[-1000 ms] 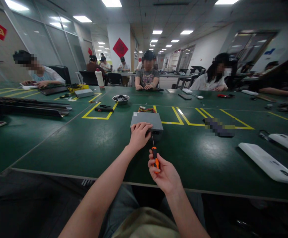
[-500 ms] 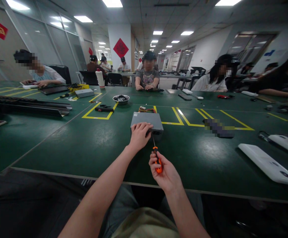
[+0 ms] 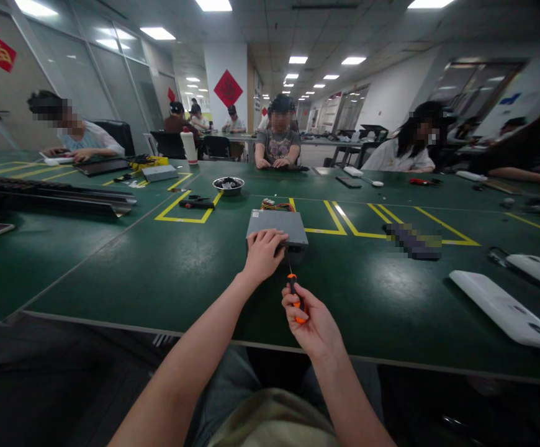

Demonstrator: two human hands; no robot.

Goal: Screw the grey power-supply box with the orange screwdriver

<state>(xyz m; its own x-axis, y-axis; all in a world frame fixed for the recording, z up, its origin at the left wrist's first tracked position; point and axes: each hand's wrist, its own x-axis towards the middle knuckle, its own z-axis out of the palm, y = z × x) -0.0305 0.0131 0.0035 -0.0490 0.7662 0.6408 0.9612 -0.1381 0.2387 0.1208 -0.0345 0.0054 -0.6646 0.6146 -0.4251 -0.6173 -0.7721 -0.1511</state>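
Observation:
A grey metal computer power supply (image 3: 277, 222) lies on the green table in front of me, with multicoloured wires (image 3: 277, 206) at its far side. My left hand (image 3: 264, 251) grips its near edge, fingers over the top and thumb low on the front. In my right hand (image 3: 310, 316) is a screwdriver (image 3: 292, 280) with an orange and black handle, fingers wrapped round it. Its thin shaft points up and away to the power supply's near face, beside my left fingertips. Where the tip meets the face is too small to make out.
Beyond the power supply stands a metal bowl (image 3: 228, 185) of small dark parts. A black tool (image 3: 197, 203) lies left, within yellow tape. To the right are a blurred-out dark object (image 3: 412, 241) and a white device (image 3: 507, 307). Other people sit around the table.
The screwdriver handle looks slightly turned in my right hand, with the fingers shifted a little on it. My left hand keeps its hold on the power supply. The whole view has shifted slightly.

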